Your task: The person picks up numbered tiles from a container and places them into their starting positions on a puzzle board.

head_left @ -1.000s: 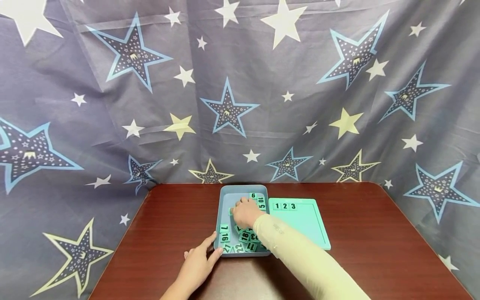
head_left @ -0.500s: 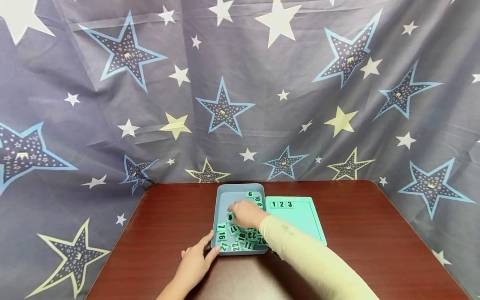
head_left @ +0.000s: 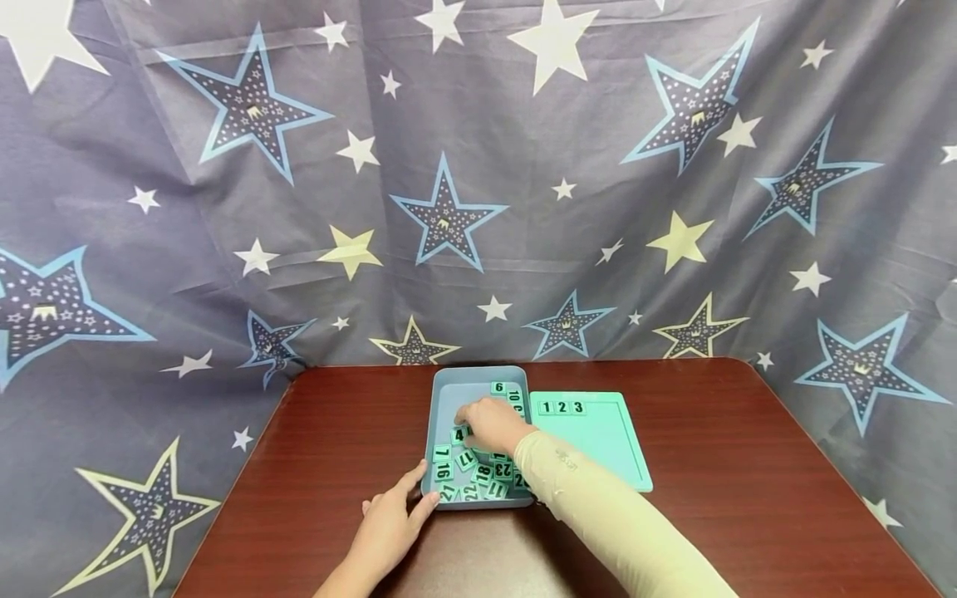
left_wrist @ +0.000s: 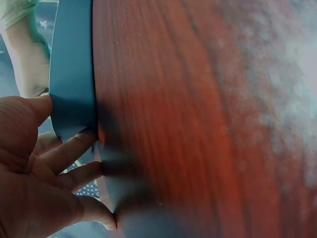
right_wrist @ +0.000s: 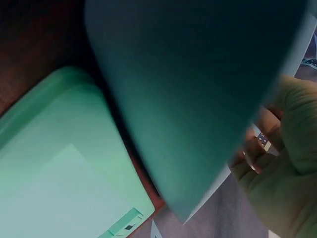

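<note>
My left hand (head_left: 389, 523) holds the near-left corner of a blue-grey tray (head_left: 432, 415). In the left wrist view the thumb is at the top of the tray wall (left_wrist: 74, 64), with fingers against its outer side. My right hand (head_left: 497, 425) reaches into the tray from the right, fingers bent downward. Its fingertips are at the number tile 4 (head_left: 458, 435); whether they pinch it is hidden. In the right wrist view the tray's side covers what lies below the fingers. Several green number tiles lie loose nearby, among them 7 (head_left: 442, 453), 18 (head_left: 483, 474) and 6 (head_left: 498, 387).
Right of the tray lies a mint-green board (head_left: 598, 448) with a raised rim. Tiles 1 (head_left: 547, 407), 2 (head_left: 562, 407) and 3 (head_left: 578, 407) sit in a row at its top left. Behind the red-brown table (head_left: 359, 415) hangs a star-patterned curtain (head_left: 478, 208).
The right hand has shifted slightly within the tray, and tile 4 now shows beside its fingertips, nearer than the tile seen there earlier. The left hand stays at the corner. The head view shifted slightly.
</note>
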A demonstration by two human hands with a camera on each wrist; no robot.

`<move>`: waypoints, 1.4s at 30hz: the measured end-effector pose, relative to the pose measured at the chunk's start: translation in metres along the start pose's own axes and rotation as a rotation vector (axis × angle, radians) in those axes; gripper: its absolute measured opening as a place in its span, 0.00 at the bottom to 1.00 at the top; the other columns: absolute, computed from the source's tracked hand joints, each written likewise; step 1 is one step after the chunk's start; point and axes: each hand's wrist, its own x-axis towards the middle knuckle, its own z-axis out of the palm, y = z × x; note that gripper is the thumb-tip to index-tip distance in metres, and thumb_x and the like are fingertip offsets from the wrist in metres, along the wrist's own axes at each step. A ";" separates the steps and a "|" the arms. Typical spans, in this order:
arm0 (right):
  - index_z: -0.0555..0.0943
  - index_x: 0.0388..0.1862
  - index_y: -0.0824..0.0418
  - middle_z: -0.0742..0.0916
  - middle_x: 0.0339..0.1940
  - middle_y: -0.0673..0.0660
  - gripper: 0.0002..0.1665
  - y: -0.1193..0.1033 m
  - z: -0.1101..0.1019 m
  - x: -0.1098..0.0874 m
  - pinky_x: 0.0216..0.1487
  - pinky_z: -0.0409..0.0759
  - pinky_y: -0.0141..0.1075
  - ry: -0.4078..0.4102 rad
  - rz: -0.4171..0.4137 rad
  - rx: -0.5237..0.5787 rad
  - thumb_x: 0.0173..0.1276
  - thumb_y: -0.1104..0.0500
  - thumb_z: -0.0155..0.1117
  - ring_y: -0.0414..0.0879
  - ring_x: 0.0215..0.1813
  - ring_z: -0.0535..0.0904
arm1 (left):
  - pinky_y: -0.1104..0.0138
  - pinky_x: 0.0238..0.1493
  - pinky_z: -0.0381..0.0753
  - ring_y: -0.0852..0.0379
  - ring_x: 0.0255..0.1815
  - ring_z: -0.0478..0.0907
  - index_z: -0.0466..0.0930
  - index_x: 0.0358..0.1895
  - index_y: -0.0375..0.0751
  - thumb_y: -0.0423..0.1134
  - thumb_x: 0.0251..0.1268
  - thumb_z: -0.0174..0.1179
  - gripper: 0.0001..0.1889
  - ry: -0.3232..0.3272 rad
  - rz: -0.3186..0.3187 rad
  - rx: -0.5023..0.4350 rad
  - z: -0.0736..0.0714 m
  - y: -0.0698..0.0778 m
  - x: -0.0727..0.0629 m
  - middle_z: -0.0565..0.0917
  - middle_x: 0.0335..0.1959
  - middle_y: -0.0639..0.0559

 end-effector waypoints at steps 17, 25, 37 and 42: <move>0.84 0.61 0.59 0.94 0.49 0.55 0.24 0.063 -0.051 -0.046 0.56 0.85 0.51 0.215 0.044 0.143 0.68 0.56 0.79 0.56 0.52 0.87 | 0.18 0.66 0.59 0.24 0.65 0.80 0.75 0.78 0.49 0.52 0.77 0.65 0.30 -0.011 -0.020 -0.011 0.003 0.000 0.000 0.89 0.62 0.42; 0.82 0.63 0.67 0.93 0.50 0.64 0.25 0.150 -0.057 -0.118 0.56 0.86 0.55 0.207 0.326 0.243 0.70 0.62 0.76 0.60 0.54 0.90 | 0.17 0.67 0.58 0.23 0.68 0.78 0.75 0.78 0.49 0.52 0.77 0.65 0.30 -0.011 -0.024 -0.010 0.002 0.000 0.000 0.85 0.68 0.39; 0.82 0.62 0.65 0.93 0.47 0.61 0.25 0.178 -0.028 -0.150 0.52 0.86 0.55 0.177 0.359 0.144 0.68 0.63 0.77 0.60 0.49 0.88 | 0.17 0.68 0.57 0.22 0.68 0.78 0.74 0.78 0.49 0.52 0.78 0.64 0.30 -0.028 -0.028 -0.006 -0.001 -0.002 0.003 0.85 0.69 0.40; 0.82 0.61 0.63 0.93 0.47 0.59 0.24 0.176 -0.018 -0.145 0.52 0.85 0.55 0.206 0.342 0.114 0.68 0.63 0.77 0.59 0.49 0.87 | 0.17 0.67 0.58 0.21 0.67 0.78 0.74 0.78 0.49 0.53 0.79 0.63 0.30 -0.030 -0.023 0.009 -0.001 -0.001 0.004 0.84 0.69 0.40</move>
